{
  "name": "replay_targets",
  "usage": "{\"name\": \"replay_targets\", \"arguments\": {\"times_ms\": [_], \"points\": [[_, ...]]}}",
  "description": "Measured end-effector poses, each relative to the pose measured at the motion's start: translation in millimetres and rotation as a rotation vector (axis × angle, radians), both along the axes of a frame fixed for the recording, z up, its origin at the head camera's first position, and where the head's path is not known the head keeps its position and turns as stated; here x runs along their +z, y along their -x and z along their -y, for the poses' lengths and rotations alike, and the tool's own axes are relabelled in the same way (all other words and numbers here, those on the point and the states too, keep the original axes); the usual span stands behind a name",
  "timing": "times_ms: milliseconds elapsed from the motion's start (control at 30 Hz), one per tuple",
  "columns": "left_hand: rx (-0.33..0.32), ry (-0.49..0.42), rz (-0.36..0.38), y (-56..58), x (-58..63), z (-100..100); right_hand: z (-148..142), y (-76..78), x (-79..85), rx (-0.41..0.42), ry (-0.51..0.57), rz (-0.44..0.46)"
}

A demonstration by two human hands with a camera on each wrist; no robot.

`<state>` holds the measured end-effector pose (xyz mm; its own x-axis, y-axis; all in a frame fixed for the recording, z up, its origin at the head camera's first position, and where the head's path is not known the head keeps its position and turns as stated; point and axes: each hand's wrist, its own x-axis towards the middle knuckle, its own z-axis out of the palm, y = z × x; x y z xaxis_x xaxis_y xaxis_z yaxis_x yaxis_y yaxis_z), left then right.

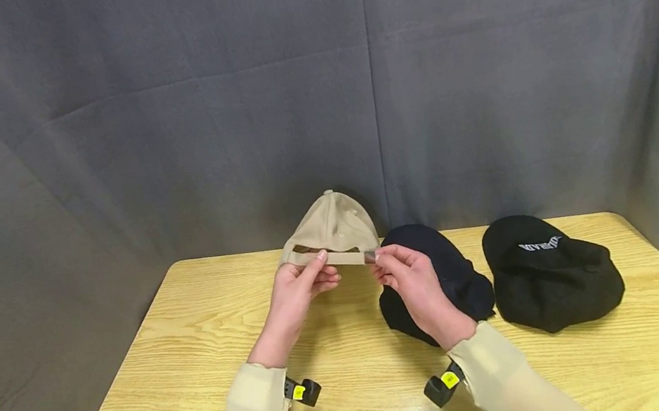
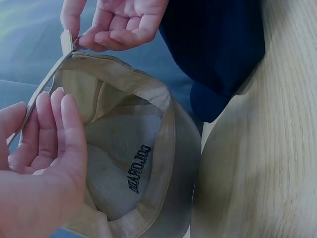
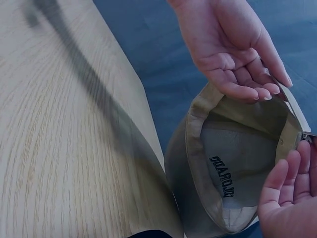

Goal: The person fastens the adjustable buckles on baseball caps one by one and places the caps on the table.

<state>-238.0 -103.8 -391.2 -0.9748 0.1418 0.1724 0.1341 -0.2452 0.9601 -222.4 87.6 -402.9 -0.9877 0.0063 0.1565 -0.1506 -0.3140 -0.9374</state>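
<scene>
A beige baseball cap point(image 1: 332, 223) is held up over the table's back edge, its back opening and strap point(image 1: 346, 257) facing me. With thumb and fingers my left hand point(image 1: 296, 290) pinches the strap near its middle. At the strap's right end, my right hand point(image 1: 409, 280) pinches by the small metal buckle point(image 3: 306, 136). Both wrist views look into the cap's hollow, where dark stitched lettering point(image 2: 140, 168) shows reversed on the front panel. Fingers partly cover the strap's ends.
Just right of the beige cap, partly behind my right hand, lies a dark navy cap point(image 1: 449, 258). Beside it is a black cap point(image 1: 552, 286) with white lettering. The wooden table point(image 1: 169, 371) ends at a grey curtain point(image 1: 230, 142).
</scene>
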Motion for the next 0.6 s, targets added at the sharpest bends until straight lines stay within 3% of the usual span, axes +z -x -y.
{"name": "replay_targets", "arguments": {"times_ms": [167,267,600], "points": [[0.046,-0.009,-0.007,0.4,1.4,2.3,-1.5,0.0,0.3,-0.006,-0.007,0.005],[0.069,-0.057,0.006,0.7,2.9,3.9,-1.9,-0.4,1.2,0.001,-0.002,0.007],[0.045,-0.359,0.127,-0.2,13.4,12.3,-3.7,-0.3,-1.1,-0.003,-0.001,0.005]]}}
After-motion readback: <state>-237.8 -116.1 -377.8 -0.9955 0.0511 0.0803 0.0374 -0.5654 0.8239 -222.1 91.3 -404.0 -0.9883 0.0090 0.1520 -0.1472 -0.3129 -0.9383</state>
